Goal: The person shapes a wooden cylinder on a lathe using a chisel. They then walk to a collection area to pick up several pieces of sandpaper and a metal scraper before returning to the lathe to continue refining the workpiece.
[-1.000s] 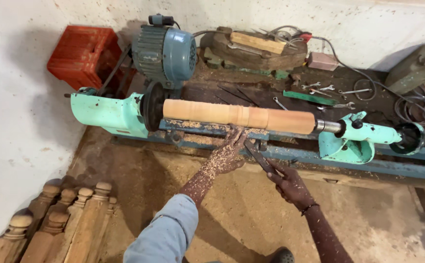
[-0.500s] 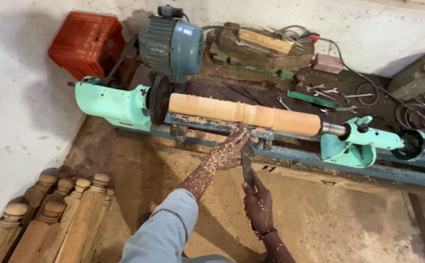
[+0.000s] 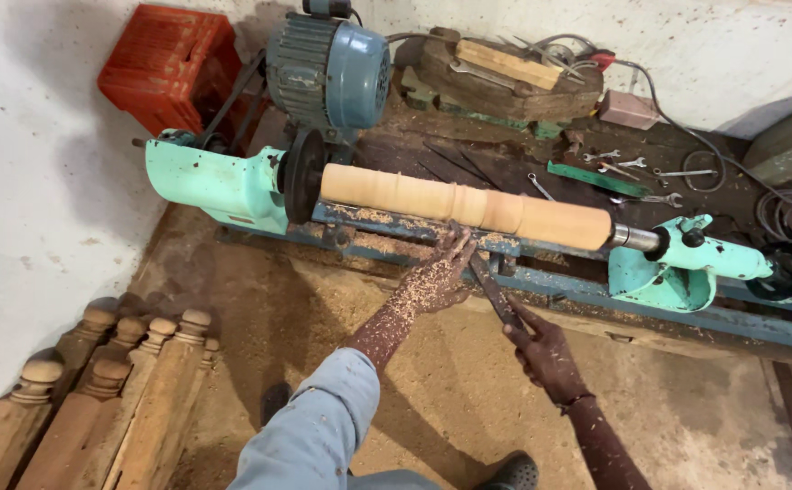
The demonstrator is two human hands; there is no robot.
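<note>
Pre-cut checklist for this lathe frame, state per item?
1. Long pale wooden cylinder mounted between the turquoise headstock and turquoise tailstock: ok.
2. Left hand, coated in sawdust, fingers at the tool rest just under the cylinder: ok.
3. Right hand gripping the handle of the long dark turning chisel: ok.
4. Chisel tip touching the wood: cannot tell.
5. Cylinder spinning: cannot tell.
6. Loose spanners on the bench behind the lathe, apart from the cylinder: ok.
</note>
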